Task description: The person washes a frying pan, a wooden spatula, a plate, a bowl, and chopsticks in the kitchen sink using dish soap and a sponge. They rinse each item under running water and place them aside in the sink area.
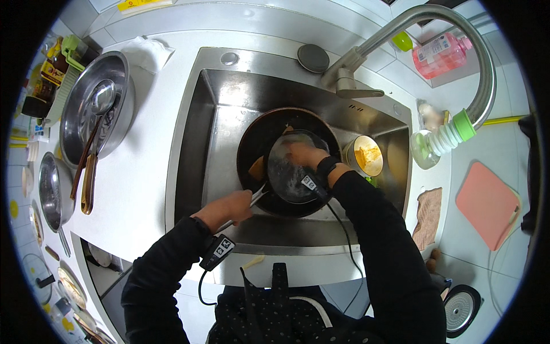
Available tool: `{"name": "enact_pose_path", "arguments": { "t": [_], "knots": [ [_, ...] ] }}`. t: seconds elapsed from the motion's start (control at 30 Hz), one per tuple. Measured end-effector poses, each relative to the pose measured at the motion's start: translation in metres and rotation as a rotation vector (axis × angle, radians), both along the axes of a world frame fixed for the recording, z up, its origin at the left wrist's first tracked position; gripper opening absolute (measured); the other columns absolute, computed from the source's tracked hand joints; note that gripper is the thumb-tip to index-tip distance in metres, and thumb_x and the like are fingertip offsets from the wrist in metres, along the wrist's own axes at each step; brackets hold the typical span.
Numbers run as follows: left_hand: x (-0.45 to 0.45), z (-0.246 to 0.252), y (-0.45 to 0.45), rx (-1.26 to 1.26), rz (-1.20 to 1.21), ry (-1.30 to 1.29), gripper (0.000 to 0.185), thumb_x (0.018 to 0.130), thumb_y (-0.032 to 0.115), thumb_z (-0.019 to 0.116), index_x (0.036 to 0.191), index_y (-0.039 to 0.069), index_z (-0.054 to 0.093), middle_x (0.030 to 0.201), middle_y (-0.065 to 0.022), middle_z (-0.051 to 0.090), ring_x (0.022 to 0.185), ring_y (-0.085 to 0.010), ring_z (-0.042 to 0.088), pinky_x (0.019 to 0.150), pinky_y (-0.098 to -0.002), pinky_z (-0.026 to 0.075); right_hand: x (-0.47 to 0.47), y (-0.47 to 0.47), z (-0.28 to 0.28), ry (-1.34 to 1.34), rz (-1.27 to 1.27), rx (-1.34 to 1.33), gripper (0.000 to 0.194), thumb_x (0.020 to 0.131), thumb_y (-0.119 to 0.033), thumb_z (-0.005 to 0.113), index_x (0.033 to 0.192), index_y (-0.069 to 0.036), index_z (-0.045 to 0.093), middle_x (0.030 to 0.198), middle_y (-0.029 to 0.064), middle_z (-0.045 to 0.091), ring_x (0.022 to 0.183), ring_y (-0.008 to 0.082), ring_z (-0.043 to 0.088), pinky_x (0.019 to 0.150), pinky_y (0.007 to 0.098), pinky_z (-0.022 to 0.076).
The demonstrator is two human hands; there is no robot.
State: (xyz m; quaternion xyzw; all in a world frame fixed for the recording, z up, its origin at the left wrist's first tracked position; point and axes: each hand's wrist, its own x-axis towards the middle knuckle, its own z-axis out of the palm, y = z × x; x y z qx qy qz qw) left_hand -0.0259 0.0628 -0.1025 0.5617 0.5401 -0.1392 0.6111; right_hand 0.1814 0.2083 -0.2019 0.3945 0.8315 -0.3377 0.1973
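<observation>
A dark wok (245, 148) sits in the stainless steel sink (221, 172). Above it is a round metal pan (296, 182) holding cloudy, foamy water. My left hand (234, 206) grips the pan's metal handle (259, 194). Inside the pan is my right hand (303, 154), its fingers blurred and partly hidden by the pan; I cannot tell whether they hold anything. A brown piece (257, 168), unclear in kind, shows between pan and wok. Right of the wok, a bowl (350, 160) with yellow-orange residue rests in the sink, some green scraps (370, 181) beside it.
A curved faucet (423, 13) arches over the right rear. On the left counter stand a large steel basin (124, 101) with a ladle (103, 96) across it, and a smaller steel pan (51, 193). A pink bottle (440, 56) and a brown cloth (428, 215) lie right of the sink.
</observation>
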Motion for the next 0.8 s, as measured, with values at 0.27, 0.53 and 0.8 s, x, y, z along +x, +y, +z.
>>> {"name": "enact_pose_path", "arguments": {
  "t": [0.27,0.53,0.8],
  "knots": [
    [0.004,0.004,-0.004,0.009,0.14,-0.026,0.035,0.084,0.02,0.052,0.1,-0.008,0.04,0.063,-0.0165,0.056,0.045,-0.0235,0.056,0.043,-0.0349,0.045,0.036,-0.047,-0.016,-0.283,0.24,-0.074,0.043,0.077,-0.016,0.048,0.116,0.0,0.045,0.109,0.0219,0.053,0.101,0.0338,0.052,0.085,0.0389,0.0407],
    [0.003,0.002,-0.003,-0.114,0.24,-0.119,0.034,0.09,0.028,0.042,0.099,-0.005,0.046,0.064,-0.0118,0.055,0.044,-0.0169,0.051,0.042,-0.0287,0.042,0.01,-0.077,-0.039,0.375,0.178,-0.105,0.029,0.078,-0.006,0.045,0.106,-0.003,0.048,0.099,0.0131,0.056,0.092,0.0253,0.054,0.078,0.0348,0.0437],
    [0.006,0.007,0.007,-0.437,0.362,-0.246,0.022,0.088,0.017,0.045,0.094,-0.004,0.048,0.066,-0.0125,0.058,0.052,-0.018,0.059,0.045,-0.0267,0.05,-0.005,-0.073,0.022,0.8,-0.335,-0.424,0.02,0.073,-0.004,0.052,0.093,-0.004,0.049,0.082,0.0072,0.047,0.07,0.0136,0.047,0.055,0.0264,0.0392]
  ]
}}
